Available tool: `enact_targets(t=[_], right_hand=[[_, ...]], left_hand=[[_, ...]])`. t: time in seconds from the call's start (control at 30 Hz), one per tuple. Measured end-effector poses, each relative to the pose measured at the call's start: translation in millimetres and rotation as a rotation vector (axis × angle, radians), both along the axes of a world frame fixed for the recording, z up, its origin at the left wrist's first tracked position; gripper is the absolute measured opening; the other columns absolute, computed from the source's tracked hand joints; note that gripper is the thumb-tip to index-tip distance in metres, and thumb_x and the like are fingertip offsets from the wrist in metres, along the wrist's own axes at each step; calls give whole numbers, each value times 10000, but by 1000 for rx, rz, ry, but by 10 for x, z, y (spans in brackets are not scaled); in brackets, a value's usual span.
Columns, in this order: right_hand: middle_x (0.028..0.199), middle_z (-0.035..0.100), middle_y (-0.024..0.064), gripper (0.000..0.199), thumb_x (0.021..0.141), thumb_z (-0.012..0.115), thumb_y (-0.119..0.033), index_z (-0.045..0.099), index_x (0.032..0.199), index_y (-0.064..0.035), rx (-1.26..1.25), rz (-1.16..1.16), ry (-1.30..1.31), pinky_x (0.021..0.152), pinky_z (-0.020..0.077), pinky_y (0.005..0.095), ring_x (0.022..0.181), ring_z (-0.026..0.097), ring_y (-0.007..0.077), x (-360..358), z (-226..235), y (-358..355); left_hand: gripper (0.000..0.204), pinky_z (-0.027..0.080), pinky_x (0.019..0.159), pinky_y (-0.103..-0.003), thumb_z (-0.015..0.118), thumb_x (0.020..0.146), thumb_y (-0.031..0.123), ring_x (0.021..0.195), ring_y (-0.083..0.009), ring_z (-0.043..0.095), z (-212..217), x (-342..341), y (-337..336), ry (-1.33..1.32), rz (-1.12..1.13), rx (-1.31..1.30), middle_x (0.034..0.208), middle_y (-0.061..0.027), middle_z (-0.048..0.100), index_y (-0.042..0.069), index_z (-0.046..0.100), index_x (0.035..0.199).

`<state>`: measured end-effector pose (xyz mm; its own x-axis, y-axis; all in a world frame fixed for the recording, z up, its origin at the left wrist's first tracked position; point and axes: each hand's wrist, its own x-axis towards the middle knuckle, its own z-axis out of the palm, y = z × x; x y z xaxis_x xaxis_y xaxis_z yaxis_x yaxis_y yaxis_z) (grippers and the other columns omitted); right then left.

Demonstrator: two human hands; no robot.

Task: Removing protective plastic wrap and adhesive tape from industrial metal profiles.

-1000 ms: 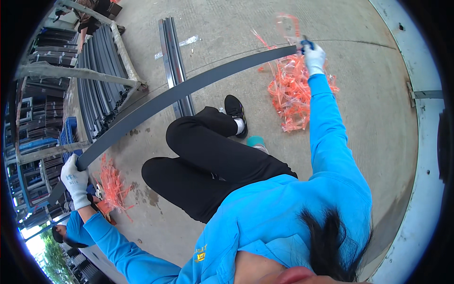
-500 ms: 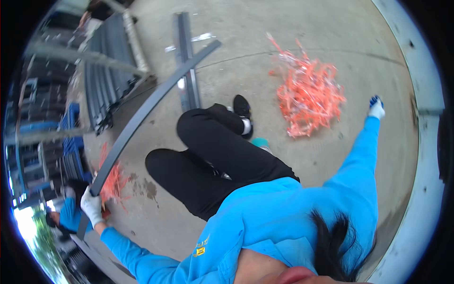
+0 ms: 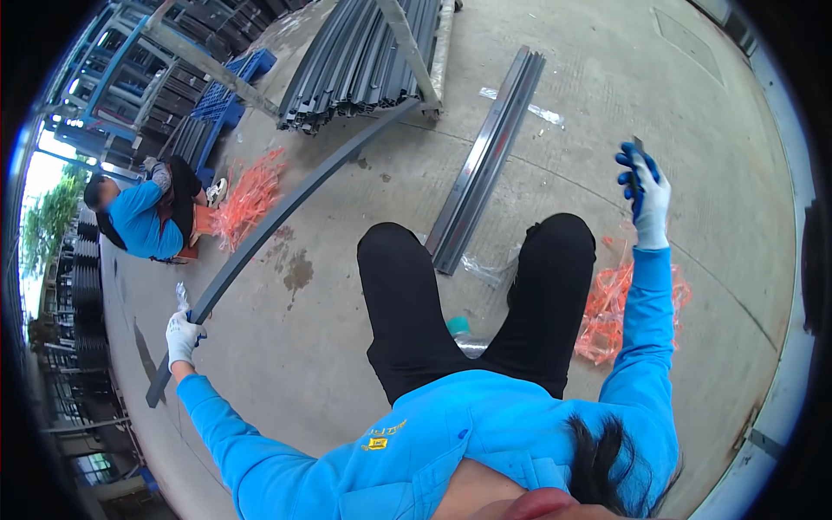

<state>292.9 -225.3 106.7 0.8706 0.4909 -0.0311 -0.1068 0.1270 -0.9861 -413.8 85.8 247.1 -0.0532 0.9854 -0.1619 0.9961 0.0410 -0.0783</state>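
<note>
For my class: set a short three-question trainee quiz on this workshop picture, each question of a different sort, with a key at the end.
1. True or false: the left hand grips the long dark metal strip.
2. Multiple choice: where does the pair of grey metal rails lie?
A. on the concrete floor, ahead of the knees
B. on the stack of dark profiles
C. across the person's lap
3. Fill in: the right hand, raised in a white glove with blue fingers, holds a small dark piece; below its sleeve lies a heap of ______ plastic ties.

Key: 1 true; 2 A; 3 orange.
</note>
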Motion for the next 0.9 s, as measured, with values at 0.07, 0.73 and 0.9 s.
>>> enact_targets(t=[0.07,0.73,0.9], right_hand=[[893,677,72,282,886,599,-228,647,1082,-30,11,116,-14,453,348,163,579,550,93,-257,210,542],[786,650,89,263,820,634,-98,629,1055,20,-425,587,-444,533,475,227,570,576,126,-744,-217,1603],[817,659,114,279,810,627,-169,630,1035,-4,-471,653,-346,663,502,297,686,638,218,-743,-80,1664]], left_hand=[[253,419,400,-275,637,550,22,399,-172,483,-140,-180,33,-180,132,-6,578,-79,568,18,636,803],[422,482,629,-354,730,664,151,662,-247,578,-3007,4526,2646,-993,-226,138,814,-152,623,-51,584,1005],[515,520,734,-401,741,681,184,770,-299,623,-3127,5042,3687,-1006,-326,302,922,-196,654,-73,577,1097]])
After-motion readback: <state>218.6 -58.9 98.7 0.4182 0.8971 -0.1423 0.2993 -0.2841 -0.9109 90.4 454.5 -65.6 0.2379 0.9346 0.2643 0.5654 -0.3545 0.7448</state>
